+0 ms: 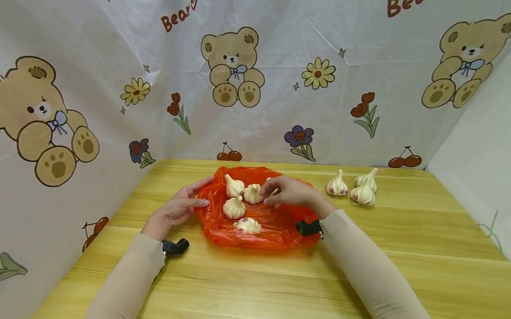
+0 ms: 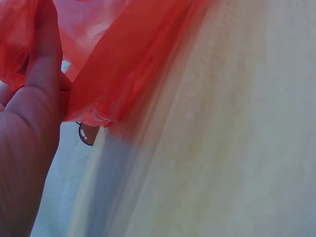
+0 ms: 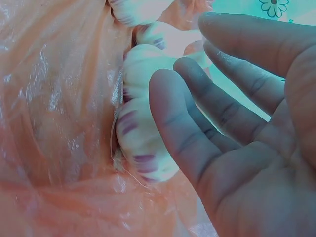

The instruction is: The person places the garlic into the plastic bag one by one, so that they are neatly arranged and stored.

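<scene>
The largest thing is a white cloth (image 1: pixel 258 129), which stands behind and at the left and is printed with bears, flowers and cherries. Before it lies the wooden surface (image 1: pixel 245 294), yellowish with pale streaks. On this surface, near the far edge, rests a red plastic bag (image 1: pixel 273 221), thin, shiny and much wrinkled, with its mouth spread wide upward. The left hand (image 1: pixel 182 204) grips the left rim of the bag, the thumb on the inner side. The right hand (image 1: pixel 291 192) is above the bag's far right part; its fingers are loosely bent and apart, and they grasp nothing. Inside the bag, four garlic bulbs (image 1: pixel 234 207) are plainly seen: three close together at the far left, and one lying on its side nearer to the front. A further pale piece is partly hidden behind the right hand. Three other bulbs (image 1: pixel 337 186) are on the surface, to the right of the bag. All are creamy white, rounded, with narrow necks; several carry small purple patches.
</scene>
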### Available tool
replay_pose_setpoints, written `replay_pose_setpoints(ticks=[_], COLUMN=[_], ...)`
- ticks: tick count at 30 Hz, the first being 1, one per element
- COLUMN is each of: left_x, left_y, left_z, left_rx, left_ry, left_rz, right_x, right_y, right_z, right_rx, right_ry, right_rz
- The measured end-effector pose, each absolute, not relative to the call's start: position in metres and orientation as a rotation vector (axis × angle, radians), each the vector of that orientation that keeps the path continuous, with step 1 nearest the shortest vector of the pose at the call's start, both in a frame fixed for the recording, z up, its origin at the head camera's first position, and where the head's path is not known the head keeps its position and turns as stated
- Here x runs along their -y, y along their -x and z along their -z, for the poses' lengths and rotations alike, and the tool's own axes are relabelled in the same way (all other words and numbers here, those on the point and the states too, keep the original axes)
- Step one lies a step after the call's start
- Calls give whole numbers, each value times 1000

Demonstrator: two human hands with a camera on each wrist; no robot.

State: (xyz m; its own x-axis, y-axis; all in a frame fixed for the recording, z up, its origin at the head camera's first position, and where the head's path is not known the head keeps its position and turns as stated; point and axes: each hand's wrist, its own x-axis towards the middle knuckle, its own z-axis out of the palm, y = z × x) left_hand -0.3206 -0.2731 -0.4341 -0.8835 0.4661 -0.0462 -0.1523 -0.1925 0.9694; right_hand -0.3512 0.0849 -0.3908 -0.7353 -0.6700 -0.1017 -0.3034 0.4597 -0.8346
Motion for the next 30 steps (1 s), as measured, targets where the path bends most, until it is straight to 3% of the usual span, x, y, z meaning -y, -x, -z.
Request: replay_pose_setpoints(ticks=[20, 30], left_x=[274, 273], left_y=[320, 319], left_z=[435, 434], left_rx=[-1683, -1672], left_ry=[-368, -363], left_rz=[-2127, -2134], right_x=[-136, -180], right_y=[331, 326], right_z=[363, 359], right_rx=[-2365, -2460], right_ry=[883, 733], right_rz=[1259, 1298])
